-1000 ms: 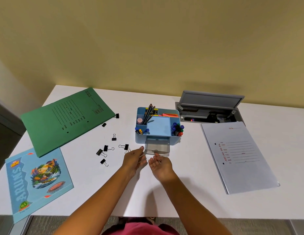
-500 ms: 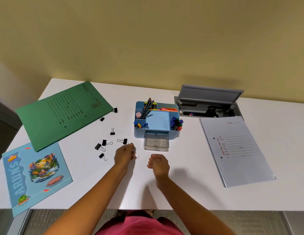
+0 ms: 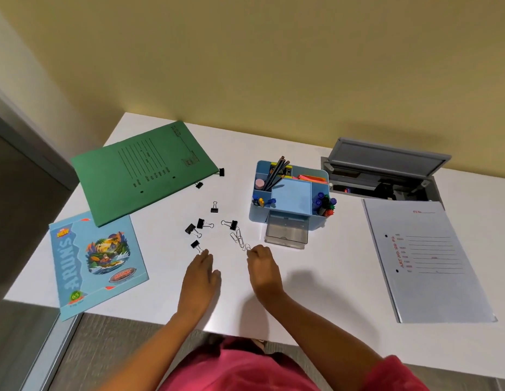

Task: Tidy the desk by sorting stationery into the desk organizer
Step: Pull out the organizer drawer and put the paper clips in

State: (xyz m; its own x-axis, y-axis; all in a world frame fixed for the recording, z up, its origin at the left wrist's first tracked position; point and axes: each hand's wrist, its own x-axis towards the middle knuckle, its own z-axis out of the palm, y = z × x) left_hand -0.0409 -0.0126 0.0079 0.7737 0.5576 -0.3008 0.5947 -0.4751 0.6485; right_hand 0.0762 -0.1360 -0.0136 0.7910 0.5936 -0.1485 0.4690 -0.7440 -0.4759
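Observation:
The blue desk organizer (image 3: pixel 291 197) stands mid-desk holding pencils, pens and sticky notes, with its clear drawer (image 3: pixel 286 235) pulled out toward me. Several black binder clips (image 3: pixel 203 223) lie scattered to its left, and two more sit at the green folder's edge. A few silver paper clips (image 3: pixel 237 237) lie in a line just left of the drawer. My left hand (image 3: pixel 199 275) rests palm down holding nothing, fingertips beside the nearest binder clip (image 3: pixel 195 244). My right hand (image 3: pixel 264 268) has its fingers curled, pinching the nearest paper clip (image 3: pixel 247 246).
A green folder (image 3: pixel 141 173) and a blue notebook (image 3: pixel 96 261) lie at the left. A grey-white file (image 3: pixel 426 261) lies at the right. Behind it a desk cable box (image 3: pixel 384 170) stands with its lid raised. The desk's front edge is close to my body.
My left hand has let go of the paper clips and moved left to the binder clip. My right hand has moved forward to the paper clips, which now lie on the desk.

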